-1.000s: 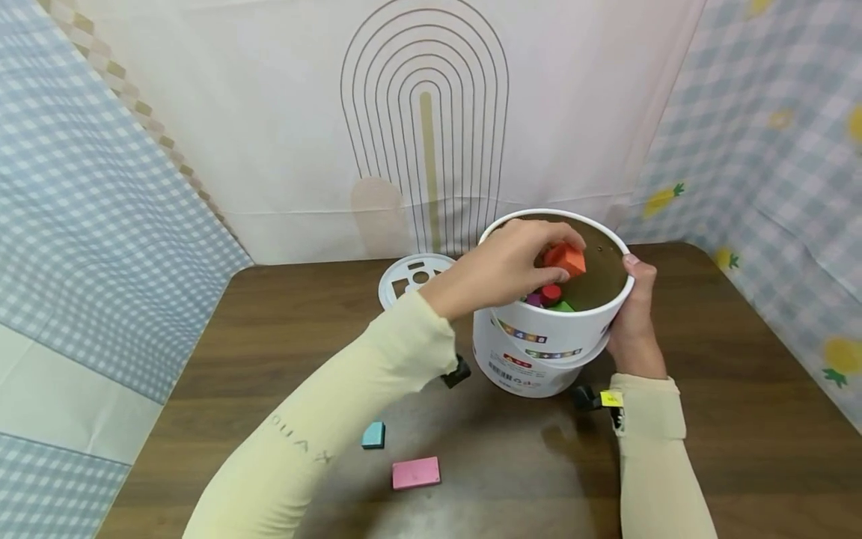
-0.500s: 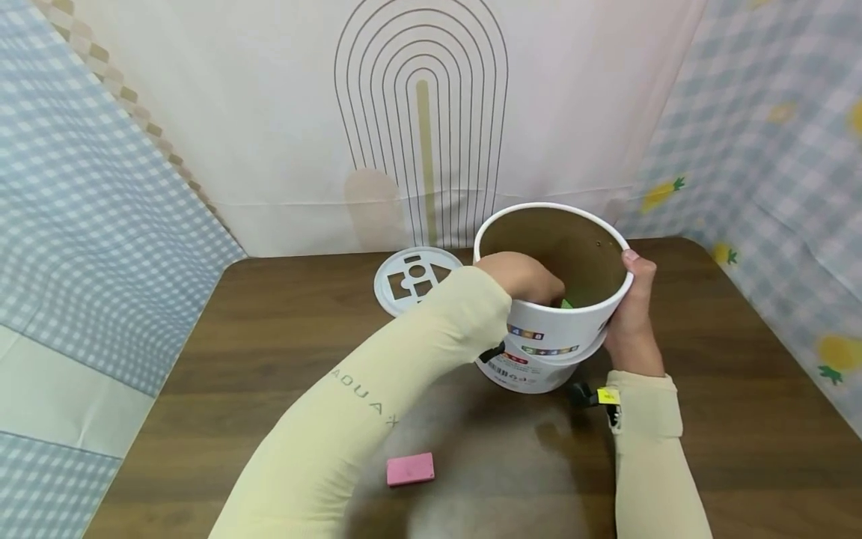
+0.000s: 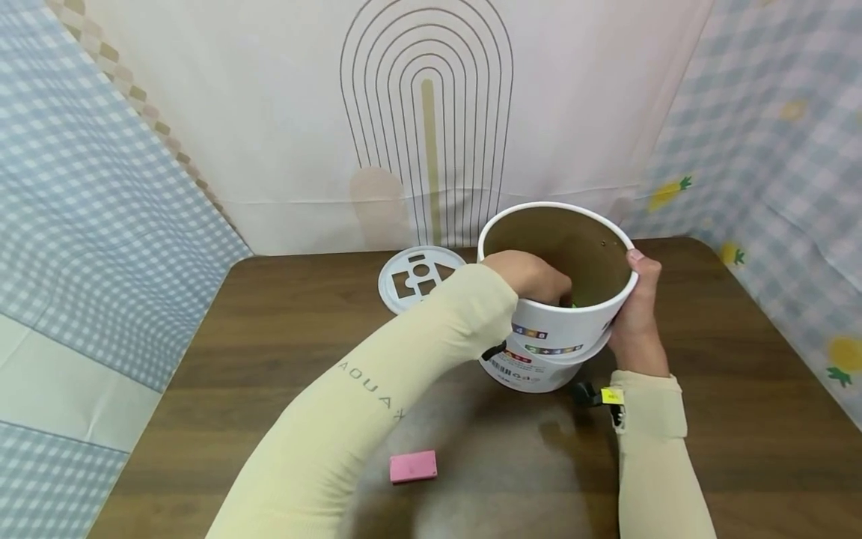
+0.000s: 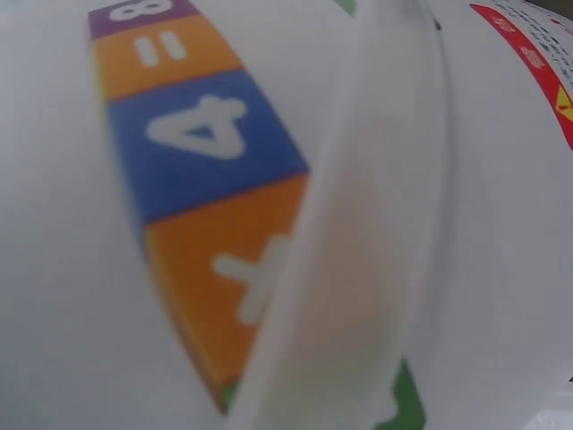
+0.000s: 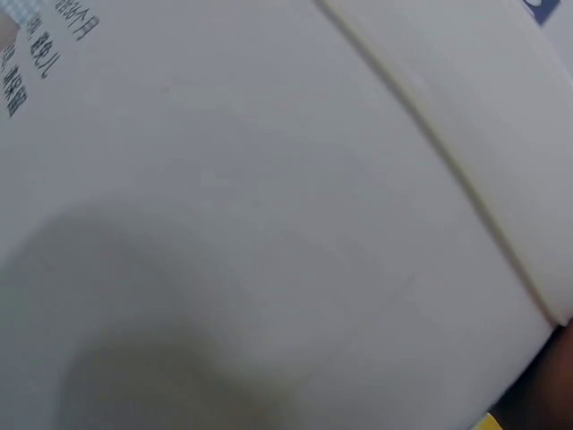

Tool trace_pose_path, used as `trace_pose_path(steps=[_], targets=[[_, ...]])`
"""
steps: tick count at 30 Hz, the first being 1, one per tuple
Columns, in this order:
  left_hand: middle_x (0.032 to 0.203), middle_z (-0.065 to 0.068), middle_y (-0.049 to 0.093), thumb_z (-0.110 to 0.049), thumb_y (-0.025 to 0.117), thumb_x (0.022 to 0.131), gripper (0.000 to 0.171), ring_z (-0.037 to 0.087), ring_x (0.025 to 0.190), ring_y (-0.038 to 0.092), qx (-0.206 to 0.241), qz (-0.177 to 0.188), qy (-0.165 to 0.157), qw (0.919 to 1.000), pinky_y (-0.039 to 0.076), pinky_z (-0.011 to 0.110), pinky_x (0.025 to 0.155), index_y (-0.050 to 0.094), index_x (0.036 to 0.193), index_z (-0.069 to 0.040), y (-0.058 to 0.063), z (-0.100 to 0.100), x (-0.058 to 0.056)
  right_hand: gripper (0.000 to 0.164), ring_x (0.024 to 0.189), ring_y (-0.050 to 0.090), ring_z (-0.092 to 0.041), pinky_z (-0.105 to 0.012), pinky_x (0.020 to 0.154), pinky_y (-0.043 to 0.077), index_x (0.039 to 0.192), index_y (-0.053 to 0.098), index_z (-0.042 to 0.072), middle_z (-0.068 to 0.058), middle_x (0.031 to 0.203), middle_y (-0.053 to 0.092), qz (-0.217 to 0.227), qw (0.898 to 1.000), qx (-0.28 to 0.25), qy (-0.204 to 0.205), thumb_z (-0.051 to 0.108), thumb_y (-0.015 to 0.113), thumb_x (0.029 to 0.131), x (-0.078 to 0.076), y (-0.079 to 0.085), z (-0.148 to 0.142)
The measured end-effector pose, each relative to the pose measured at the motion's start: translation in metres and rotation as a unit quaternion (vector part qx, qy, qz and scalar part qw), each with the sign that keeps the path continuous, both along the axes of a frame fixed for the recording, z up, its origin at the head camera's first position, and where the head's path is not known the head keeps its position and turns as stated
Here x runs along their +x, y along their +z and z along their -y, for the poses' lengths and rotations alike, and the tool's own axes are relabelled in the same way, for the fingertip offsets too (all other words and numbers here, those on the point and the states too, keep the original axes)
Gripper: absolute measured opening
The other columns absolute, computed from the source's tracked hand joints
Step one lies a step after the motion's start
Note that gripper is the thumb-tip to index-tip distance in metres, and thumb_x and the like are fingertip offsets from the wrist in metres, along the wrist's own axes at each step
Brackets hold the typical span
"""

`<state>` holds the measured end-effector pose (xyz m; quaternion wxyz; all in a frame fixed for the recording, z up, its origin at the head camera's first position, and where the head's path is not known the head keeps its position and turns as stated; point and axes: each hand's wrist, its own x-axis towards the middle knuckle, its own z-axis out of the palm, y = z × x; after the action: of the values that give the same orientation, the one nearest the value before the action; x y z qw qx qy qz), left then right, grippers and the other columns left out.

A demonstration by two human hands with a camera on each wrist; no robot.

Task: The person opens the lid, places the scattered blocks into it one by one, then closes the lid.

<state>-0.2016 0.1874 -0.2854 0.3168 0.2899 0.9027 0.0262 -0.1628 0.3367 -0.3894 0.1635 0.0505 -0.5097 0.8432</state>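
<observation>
A white bucket (image 3: 559,323) with printed number strips stands tilted on the table, its open top toward me. My right hand (image 3: 636,314) grips its right side, thumb over the rim. Over the near left rim, my left hand (image 3: 532,277) reaches down inside; its fingers are hidden, so what they touch cannot be seen. A sliver of a green block (image 3: 574,305) shows beside the knuckles. In the left wrist view the bucket's printed wall (image 4: 501,224) and its white handle (image 4: 358,224) fill the frame. The right wrist view holds mostly plain bucket wall (image 5: 269,179).
A pink block (image 3: 413,466) lies on the wooden table (image 3: 303,322) near the front. Behind my left forearm is a white round lid (image 3: 389,273) with shaped holes, partly covered by the sleeve. Fabric curtains (image 3: 289,135) border the table at the back and sides.
One second ago my left hand held an orange block above the bucket opening. It has since gone down inside, and the orange block is out of sight. The right hand keeps its grip.
</observation>
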Motion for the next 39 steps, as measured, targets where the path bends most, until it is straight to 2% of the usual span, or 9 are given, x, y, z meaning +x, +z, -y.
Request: trace_pose_path(steps=[3, 7, 11, 16, 20, 23, 27, 30, 39], targets=[[0.105, -0.007, 0.062, -0.028, 0.056, 0.096, 0.019, 0.007, 0.094, 0.057, 0.031, -0.020, -0.110, 0.9933, 0.045, 0.025, 0.077, 0.059, 0.114, -0.023, -0.004, -0.003, -0.005, 0.054, 0.108, 0.053, -0.017, -0.030, 0.092, 0.041, 0.129, 0.054, 0.009, -0.006, 0.123, 0.057, -0.003, 1.000, -0.002, 0.005, 0.044, 0.042, 0.090, 0.000, -0.001, 0.002], [0.102, -0.011, 0.062, -0.032, 0.053, 0.098, 0.020, 0.007, 0.089, 0.058, 0.102, -0.127, -0.134, 0.9776, 0.045, 0.029, 0.076, 0.063, 0.114, -0.028, -0.005, 0.002, -0.009, 0.056, 0.109, 0.054, -0.015, -0.029, 0.093, 0.043, 0.131, 0.052, 0.009, -0.006, 0.125, 0.056, -0.007, 1.000, 0.014, 0.025, 0.047, 0.041, 0.091, -0.003, -0.004, 0.006], [0.090, -0.012, 0.059, -0.032, 0.045, 0.099, 0.018, 0.008, 0.078, 0.057, 0.176, -0.252, -0.131, 0.9424, 0.044, 0.030, 0.065, 0.063, 0.101, -0.029, 0.004, 0.014, -0.005, 0.055, 0.110, 0.056, -0.016, -0.029, 0.093, 0.044, 0.130, 0.053, 0.007, -0.007, 0.126, 0.057, -0.015, 0.999, 0.008, 0.034, 0.044, 0.043, 0.091, -0.012, -0.008, 0.006], [0.087, -0.013, 0.054, -0.031, 0.041, 0.099, 0.021, 0.003, 0.076, 0.051, 0.238, -0.341, -0.154, 0.8964, 0.042, 0.024, 0.060, 0.062, 0.098, -0.027, 0.012, 0.041, 0.012, 0.053, 0.104, 0.056, -0.014, -0.028, 0.091, 0.044, 0.126, 0.055, 0.007, -0.006, 0.120, 0.059, -0.021, 1.000, 0.008, 0.022, 0.045, 0.043, 0.091, -0.012, 0.000, 0.012], [0.094, -0.009, 0.056, -0.029, 0.043, 0.098, 0.025, 0.008, 0.087, 0.051, 0.281, -0.386, -0.202, 0.8552, 0.041, 0.024, 0.072, 0.067, 0.098, -0.025, 0.008, 0.076, 0.028, 0.051, 0.108, 0.052, -0.017, -0.031, 0.095, 0.038, 0.125, 0.054, 0.009, -0.006, 0.121, 0.056, -0.012, 1.000, 0.005, 0.021, 0.044, 0.041, 0.091, -0.009, 0.006, 0.016], [0.108, -0.004, 0.058, -0.027, 0.047, 0.097, 0.025, 0.014, 0.101, 0.052, 0.293, -0.405, -0.220, 0.8379, 0.040, 0.030, 0.087, 0.068, 0.110, -0.021, 0.003, 0.110, 0.042, 0.051, 0.111, 0.048, -0.020, -0.036, 0.096, 0.034, 0.126, 0.054, 0.011, -0.006, 0.124, 0.053, -0.001, 1.000, 0.013, 0.016, 0.045, 0.039, 0.091, -0.008, 0.008, 0.016], [0.119, -0.001, 0.057, -0.027, 0.054, 0.095, 0.029, 0.018, 0.111, 0.052, 0.287, -0.405, -0.207, 0.8428, 0.040, 0.037, 0.094, 0.063, 0.121, -0.020, -0.006, 0.158, 0.061, 0.052, 0.112, 0.047, -0.021, -0.037, 0.096, 0.033, 0.127, 0.054, 0.011, -0.007, 0.124, 0.053, 0.001, 1.000, 0.014, 0.015, 0.045, 0.039, 0.090, -0.007, 0.007, 0.014], [0.120, -0.001, 0.058, -0.026, 0.056, 0.094, 0.027, 0.018, 0.109, 0.055, 0.275, -0.387, -0.200, 0.8570, 0.044, 0.036, 0.088, 0.064, 0.120, -0.019, -0.016, 0.189, 0.073, 0.054, 0.112, 0.047, -0.021, -0.037, 0.096, 0.033, 0.129, 0.054, 0.010, -0.007, 0.125, 0.054, -0.001, 1.000, 0.019, 0.006, 0.045, 0.039, 0.091, -0.006, 0.005, 0.010], [0.123, -0.003, 0.055, -0.043, 0.061, 0.091, 0.045, 0.014, 0.109, 0.055, 0.126, -0.245, -0.146, 0.9502, 0.052, 0.039, 0.081, 0.058, 0.133, -0.025, -0.066, 0.256, 0.106, 0.052, 0.113, 0.047, -0.021, -0.037, 0.097, 0.032, 0.127, 0.055, 0.008, -0.007, 0.125, 0.054, -0.007, 1.000, -0.004, 0.003, 0.043, 0.041, 0.091, -0.002, 0.003, 0.002]])
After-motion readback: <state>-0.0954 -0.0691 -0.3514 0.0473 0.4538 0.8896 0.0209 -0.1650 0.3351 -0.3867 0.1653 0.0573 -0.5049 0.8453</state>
